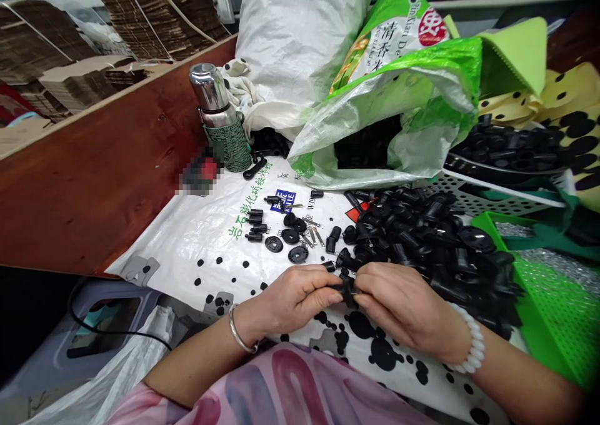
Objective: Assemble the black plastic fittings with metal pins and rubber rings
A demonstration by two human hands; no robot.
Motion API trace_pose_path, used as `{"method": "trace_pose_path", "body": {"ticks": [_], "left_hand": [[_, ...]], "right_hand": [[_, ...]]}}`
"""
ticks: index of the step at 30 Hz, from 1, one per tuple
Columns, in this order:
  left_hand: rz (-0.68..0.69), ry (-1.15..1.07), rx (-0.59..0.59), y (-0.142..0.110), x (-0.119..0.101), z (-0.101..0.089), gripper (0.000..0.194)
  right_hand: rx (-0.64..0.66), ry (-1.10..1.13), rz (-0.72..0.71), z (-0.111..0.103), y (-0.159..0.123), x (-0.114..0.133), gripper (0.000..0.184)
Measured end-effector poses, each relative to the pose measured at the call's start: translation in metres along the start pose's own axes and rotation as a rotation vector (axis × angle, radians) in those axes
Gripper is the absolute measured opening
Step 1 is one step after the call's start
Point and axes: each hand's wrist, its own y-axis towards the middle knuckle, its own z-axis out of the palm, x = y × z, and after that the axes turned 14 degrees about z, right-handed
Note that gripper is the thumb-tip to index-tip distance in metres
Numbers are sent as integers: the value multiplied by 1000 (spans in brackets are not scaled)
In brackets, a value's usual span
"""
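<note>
Close to my body, my left hand (307,295) and my right hand (403,300) meet over the white sheet (197,225). Between their fingertips is a small black plastic part (347,290), pinched from both sides. Just beyond my hands lie black discs with holes (297,254), thin metal strips (319,235) and short black cylinders (257,228). To the right, a large heap of black plastic parts (412,225) spreads up against my right hand's side. My fingers hide much of the held part.
A steel flask (218,119) in a green knitted sleeve stands at the back left, by a wooden board (117,137). An opened green-and-white bag (375,119) holds black parts. At right sits a green basket (548,312) with small shiny metal pieces (557,269).
</note>
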Motion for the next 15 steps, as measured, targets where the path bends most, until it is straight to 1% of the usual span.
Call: {"method": "trace_pose_path", "body": {"ticks": [2,4,6,8,10,12,15], "left_hand": [[-23,-6,33,2,-3,-4,30],[-43,-9,61,2,-7,-7,28],[-62,13,80,1,-9,-10,27],[-99,-3,96,-1,-10,-11,25],[-180,-133,104,-4,-8,-11,24],[-306,-335,95,-6,-6,-8,26],[-487,-617,67,-8,-2,-4,31]], "right_hand": [[-28,64,52,2,0,0,11],[-47,81,72,6,-2,-1,11],[-50,42,46,9,-4,-3,12],[-38,-61,-14,11,-6,-6,15],[-20,-184,-70,12,-7,-7,20],[-11,-260,-96,9,-7,-7,22],[-46,-254,-103,3,-5,-5,21]]}}
